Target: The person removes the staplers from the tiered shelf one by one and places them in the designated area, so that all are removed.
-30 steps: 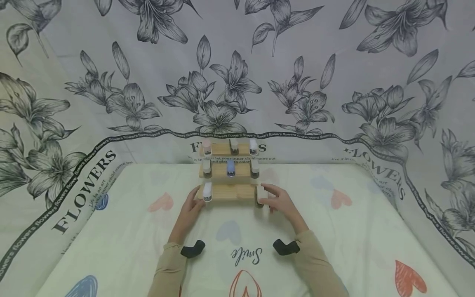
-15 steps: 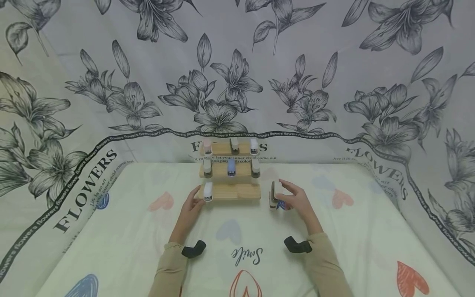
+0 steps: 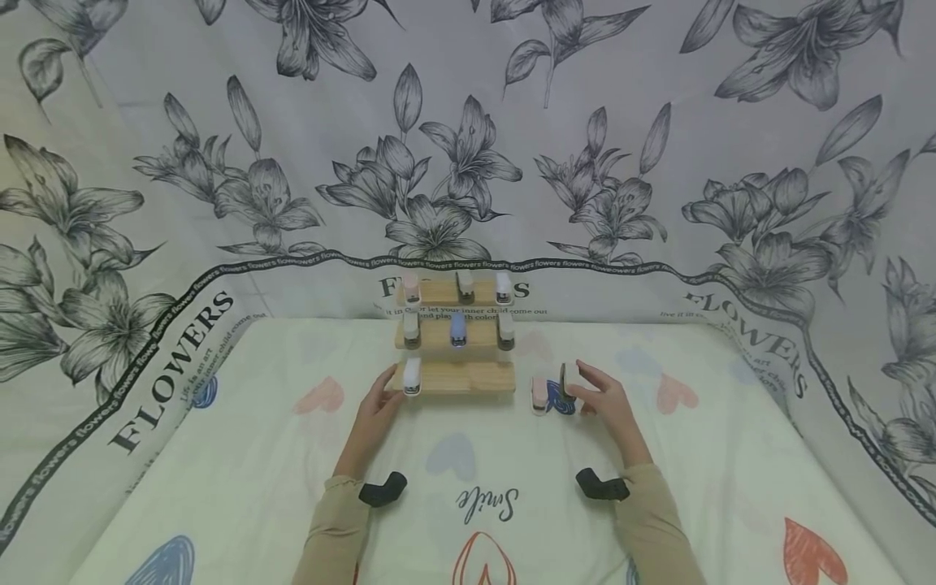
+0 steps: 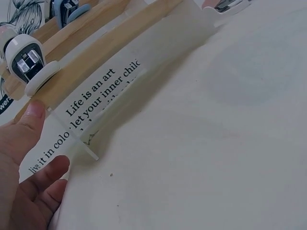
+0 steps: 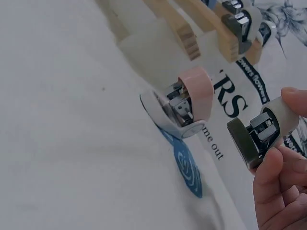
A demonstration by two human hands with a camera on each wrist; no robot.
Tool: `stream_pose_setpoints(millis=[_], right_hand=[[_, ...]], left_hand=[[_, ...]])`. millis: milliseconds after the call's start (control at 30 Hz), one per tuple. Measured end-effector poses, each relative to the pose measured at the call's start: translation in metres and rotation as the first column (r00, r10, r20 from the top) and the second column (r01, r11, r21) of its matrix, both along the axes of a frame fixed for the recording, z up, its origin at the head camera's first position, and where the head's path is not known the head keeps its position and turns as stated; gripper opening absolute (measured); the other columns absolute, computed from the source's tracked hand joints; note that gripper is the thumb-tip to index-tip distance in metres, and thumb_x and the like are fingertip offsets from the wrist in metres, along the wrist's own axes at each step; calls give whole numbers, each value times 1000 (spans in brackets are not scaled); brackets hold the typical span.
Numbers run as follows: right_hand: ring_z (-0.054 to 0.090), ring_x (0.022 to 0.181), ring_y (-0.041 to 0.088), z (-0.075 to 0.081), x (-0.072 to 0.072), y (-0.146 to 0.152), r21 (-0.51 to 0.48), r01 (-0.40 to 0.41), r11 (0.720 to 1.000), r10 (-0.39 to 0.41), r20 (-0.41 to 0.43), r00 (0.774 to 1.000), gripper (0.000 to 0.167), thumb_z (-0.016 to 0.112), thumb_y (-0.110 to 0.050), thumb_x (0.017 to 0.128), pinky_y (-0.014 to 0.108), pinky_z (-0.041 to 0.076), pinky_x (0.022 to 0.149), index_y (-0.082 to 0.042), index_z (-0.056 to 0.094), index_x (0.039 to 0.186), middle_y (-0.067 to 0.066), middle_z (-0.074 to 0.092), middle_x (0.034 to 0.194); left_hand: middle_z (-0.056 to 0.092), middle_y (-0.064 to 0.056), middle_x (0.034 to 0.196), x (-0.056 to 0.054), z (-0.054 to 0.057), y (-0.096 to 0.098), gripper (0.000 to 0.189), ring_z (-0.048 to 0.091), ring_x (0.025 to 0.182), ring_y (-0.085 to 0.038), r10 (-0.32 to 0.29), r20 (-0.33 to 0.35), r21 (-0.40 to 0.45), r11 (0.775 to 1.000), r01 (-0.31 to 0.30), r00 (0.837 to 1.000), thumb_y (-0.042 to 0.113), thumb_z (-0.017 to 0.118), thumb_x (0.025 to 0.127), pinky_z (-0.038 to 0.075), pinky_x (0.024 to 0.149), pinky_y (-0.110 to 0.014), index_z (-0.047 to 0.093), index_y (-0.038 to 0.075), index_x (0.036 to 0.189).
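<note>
In the head view, a tiered rack with wooden shelves (image 3: 464,378) carries several mini staplers. My left hand (image 3: 376,413) is at the lowest shelf's left end. In the left wrist view its thumb touches that end, below a white stapler (image 4: 29,62), and the other fingers curl loosely beside the clear support (image 4: 76,135). My right hand (image 3: 607,406) holds a cream stapler with a dark green base (image 5: 264,129) by its cream top, right of the rack. Beside it a pink-and-white stapler (image 5: 196,96) stands on the white cloth.
The upper shelves hold a blue stapler (image 3: 457,329), a pale pink one (image 3: 411,289) and several whitish ones. Behind the rack hangs a flower-printed curtain (image 3: 439,162). A printed cloth (image 3: 468,455) with hearts covers the surface.
My right hand has taken the cream-and-green stapler off the lowest shelf's right end and moved it right, past the pink stapler, which now shows. My left hand stays at the rack.
</note>
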State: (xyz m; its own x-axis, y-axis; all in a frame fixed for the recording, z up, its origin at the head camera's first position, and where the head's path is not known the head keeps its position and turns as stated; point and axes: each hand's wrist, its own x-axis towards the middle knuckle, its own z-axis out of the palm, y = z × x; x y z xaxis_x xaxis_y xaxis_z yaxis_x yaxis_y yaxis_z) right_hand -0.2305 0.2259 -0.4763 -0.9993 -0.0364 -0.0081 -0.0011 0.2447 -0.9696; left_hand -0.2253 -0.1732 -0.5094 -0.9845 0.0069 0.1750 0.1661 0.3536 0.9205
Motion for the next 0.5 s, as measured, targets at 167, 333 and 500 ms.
stream_pose_setpoints(millis=[167,333,500], right_hand=[[50,52,16,-7,-1,6,35,3,999,-4,13,1000,65,68,-29,80,27,42,52,-6,40,134,17,39,134],[50,52,16,-14,-3,8,47,1,999,-1,10,1000,63,68,-29,80,27,42,50,-6,41,134,17,39,134],[48,50,13,-23,-5,12,42,33,999,-34,12,999,61,68,-26,80,25,42,48,-6,43,132,17,40,133]], left_hand=[[61,-9,94,-1,-2,-1,52,55,88,-24,-5,-21,0,1000,5,1000,31,53,91,41,79,-43,34,19,138],[61,-7,92,-1,-2,-1,52,55,86,-23,10,-34,1,1000,-10,999,32,54,90,41,77,-42,36,20,137],[61,-7,92,-2,-3,-3,52,55,85,-22,11,-6,16,1000,-11,1000,33,54,89,41,76,-40,36,23,137]])
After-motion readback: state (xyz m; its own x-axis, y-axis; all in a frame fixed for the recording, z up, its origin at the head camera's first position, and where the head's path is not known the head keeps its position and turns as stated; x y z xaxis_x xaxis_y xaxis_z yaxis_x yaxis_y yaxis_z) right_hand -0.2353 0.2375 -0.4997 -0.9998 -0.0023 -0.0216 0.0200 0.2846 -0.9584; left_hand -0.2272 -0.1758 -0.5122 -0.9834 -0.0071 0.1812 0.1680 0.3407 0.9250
